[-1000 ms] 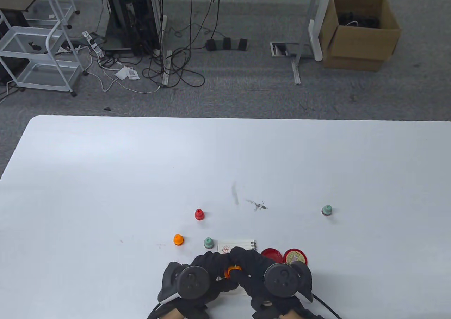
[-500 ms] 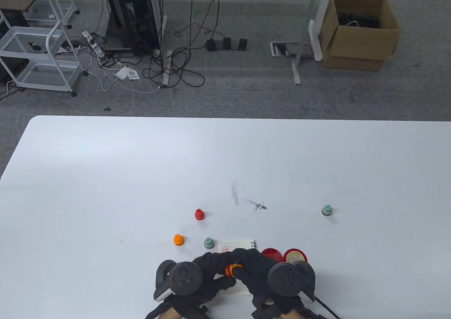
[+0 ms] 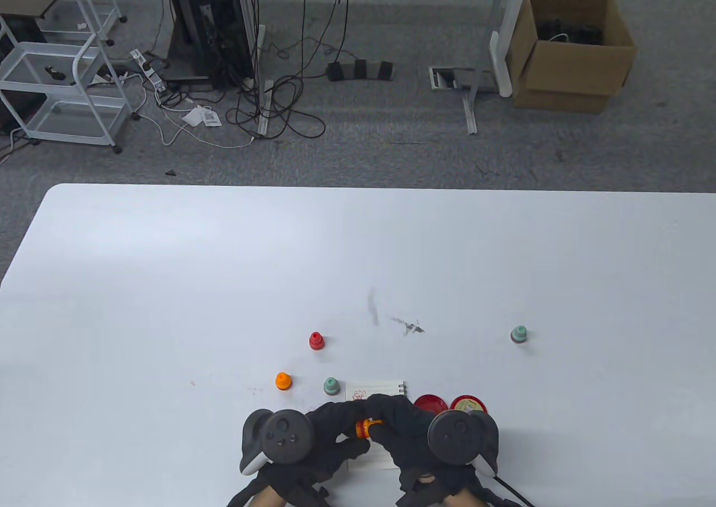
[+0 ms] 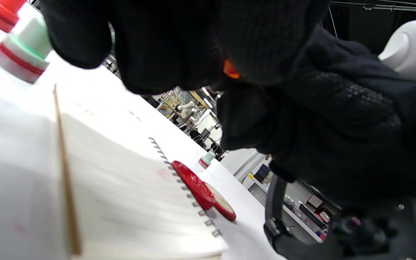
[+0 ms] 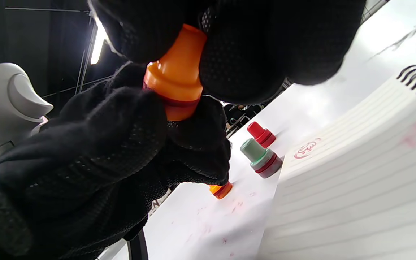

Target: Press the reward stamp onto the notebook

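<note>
Step in hand: both hands work the orange reward stamp [image 5: 174, 81] above the spiral notebook [image 3: 377, 388], probably uncapping it.
Right hand [image 3: 411, 426]: grips the stamp's upper handle.
Left hand [image 3: 330, 437]: fingers close around the stamp's lower end.
Notebook: lies under the hands, one red imprint [image 5: 307, 148] showing.
Next move: bare the stamp's face, then press squarely on unmarked lines.

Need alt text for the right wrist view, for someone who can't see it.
Both gloved hands grip an orange stamp above the lined spiral notebook, which already bears one red imprint. Behind, red, green and orange stamps stand on the white table.
</note>
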Action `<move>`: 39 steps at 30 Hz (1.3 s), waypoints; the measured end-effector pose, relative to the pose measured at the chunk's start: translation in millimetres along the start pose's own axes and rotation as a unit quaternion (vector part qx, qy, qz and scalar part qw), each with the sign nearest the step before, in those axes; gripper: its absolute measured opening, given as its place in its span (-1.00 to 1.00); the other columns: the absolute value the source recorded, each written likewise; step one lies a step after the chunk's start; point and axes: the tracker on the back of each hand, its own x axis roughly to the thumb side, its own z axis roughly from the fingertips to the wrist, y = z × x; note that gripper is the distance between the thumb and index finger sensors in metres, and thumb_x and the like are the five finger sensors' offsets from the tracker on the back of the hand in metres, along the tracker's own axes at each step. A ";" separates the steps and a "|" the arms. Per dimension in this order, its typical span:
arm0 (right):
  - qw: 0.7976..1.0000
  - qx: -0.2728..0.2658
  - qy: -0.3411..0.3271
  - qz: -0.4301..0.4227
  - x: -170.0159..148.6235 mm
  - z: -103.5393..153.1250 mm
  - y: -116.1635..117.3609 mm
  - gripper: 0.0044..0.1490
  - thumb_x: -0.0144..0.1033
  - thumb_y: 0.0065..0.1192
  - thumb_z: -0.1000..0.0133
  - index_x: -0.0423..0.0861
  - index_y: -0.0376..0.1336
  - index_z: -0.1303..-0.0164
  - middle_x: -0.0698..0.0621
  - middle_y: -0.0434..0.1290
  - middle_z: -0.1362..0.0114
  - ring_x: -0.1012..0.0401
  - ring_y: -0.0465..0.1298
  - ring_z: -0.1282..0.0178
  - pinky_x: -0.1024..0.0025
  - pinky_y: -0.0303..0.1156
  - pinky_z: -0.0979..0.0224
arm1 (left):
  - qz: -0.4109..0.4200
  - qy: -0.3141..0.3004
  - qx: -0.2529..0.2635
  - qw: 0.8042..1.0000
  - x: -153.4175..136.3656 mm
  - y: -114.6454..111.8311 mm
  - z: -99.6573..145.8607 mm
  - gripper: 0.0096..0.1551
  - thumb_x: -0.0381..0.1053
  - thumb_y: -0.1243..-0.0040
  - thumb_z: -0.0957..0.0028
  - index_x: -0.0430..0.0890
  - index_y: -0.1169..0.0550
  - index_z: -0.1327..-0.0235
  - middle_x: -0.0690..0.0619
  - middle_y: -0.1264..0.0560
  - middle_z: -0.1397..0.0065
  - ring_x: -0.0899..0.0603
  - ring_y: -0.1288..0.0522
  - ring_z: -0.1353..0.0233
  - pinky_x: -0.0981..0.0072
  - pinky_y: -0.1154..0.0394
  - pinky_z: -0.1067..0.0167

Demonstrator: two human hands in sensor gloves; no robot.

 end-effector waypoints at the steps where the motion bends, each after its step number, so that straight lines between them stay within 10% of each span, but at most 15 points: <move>1: 1.000 0.001 0.002 -0.003 -0.8 -0.1 0.4 -0.31 -0.26 0.32 0.04 -0.20 0.25 -0.30 -0.18 0.49 -0.23 0.02 0.65 0.11 0.19 0.59 -0.02 | -0.002 0.000 0.000 1.000 -0.1 0.1 0.0 -0.23 0.09 -0.42 0.12 -0.14 -0.48 -0.36 0.04 -0.66 -0.18 -0.13 -0.68 -0.18 -0.14 -0.58 -0.33; 20: 1.000 -0.009 0.000 -0.006 -4.0 -0.1 -4.7 -0.28 -0.29 0.31 0.03 -0.21 0.22 -0.34 -0.18 0.45 -0.27 0.02 0.63 0.06 0.18 0.57 -0.06 | -0.078 0.040 -0.021 0.996 -17.6 12.8 4.7 -0.28 -0.06 -0.43 0.05 -0.08 -0.45 -0.42 0.03 -0.66 -0.24 -0.14 -0.68 -0.22 -0.15 -0.57 -0.35; 39: 1.000 -0.022 -0.001 0.001 -5.4 1.3 -10.1 -0.30 -0.27 0.29 0.02 -0.20 0.22 -0.34 -0.18 0.45 -0.27 0.01 0.62 0.06 0.17 0.55 -0.07 | -0.255 0.109 -0.171 0.945 -24.3 -9.1 1.5 -0.30 0.04 -0.46 0.09 0.08 -0.58 -0.42 -0.04 -0.40 -0.52 -0.24 -0.41 -0.47 -0.20 -0.37 -0.49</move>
